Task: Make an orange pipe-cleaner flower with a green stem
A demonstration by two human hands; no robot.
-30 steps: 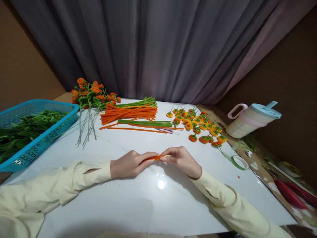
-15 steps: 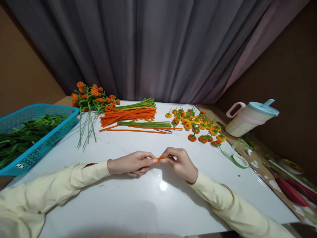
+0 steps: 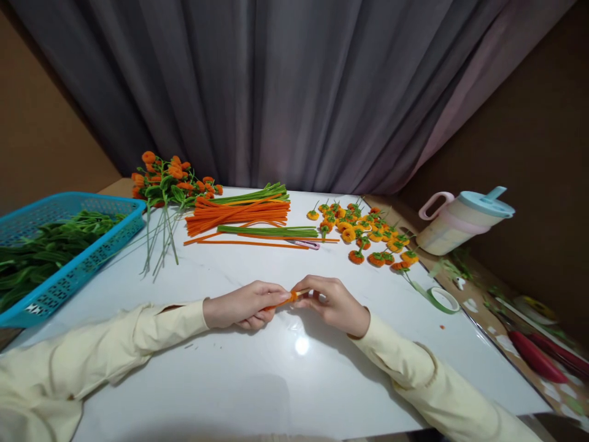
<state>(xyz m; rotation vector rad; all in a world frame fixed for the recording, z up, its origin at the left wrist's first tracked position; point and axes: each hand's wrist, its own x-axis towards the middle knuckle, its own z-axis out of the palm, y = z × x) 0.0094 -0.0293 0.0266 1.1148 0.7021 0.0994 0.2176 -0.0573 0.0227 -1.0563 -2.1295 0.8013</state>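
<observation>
Orange chenille, a short piece of stem (image 3: 288, 299), is held just above the table (image 3: 257, 380) between the two hands. It is pinched at its lower end by the left hand (image 3: 242, 305), whose fingers are curled under it. Its raised end is nipped between thumb and forefinger of the right hand (image 3: 335, 304). The fingertips of the two hands nearly touch.

A second ago the piece was held level, with the left fingers stretched along it. Now it is tilted up towards the right and the left fingers are folded in. From this it may be judged that the piece is being turned and worked between the fingertips, and that the shaping is not done.

Beyond the hands, a bundle of orange stems (image 3: 239, 215) and a row of green stems (image 3: 269, 231) are laid out. Beyond the right hand, small orange heads (image 3: 368, 236) are scattered. A tape roll (image 3: 442, 299) lies to the right of that hand, and a jug (image 3: 464, 221) stands farther off. Well to the left of the left hand, leaves (image 3: 41, 245) are kept in a blue basket (image 3: 69, 270), with a bouquet (image 3: 168, 181) behind it.
</observation>
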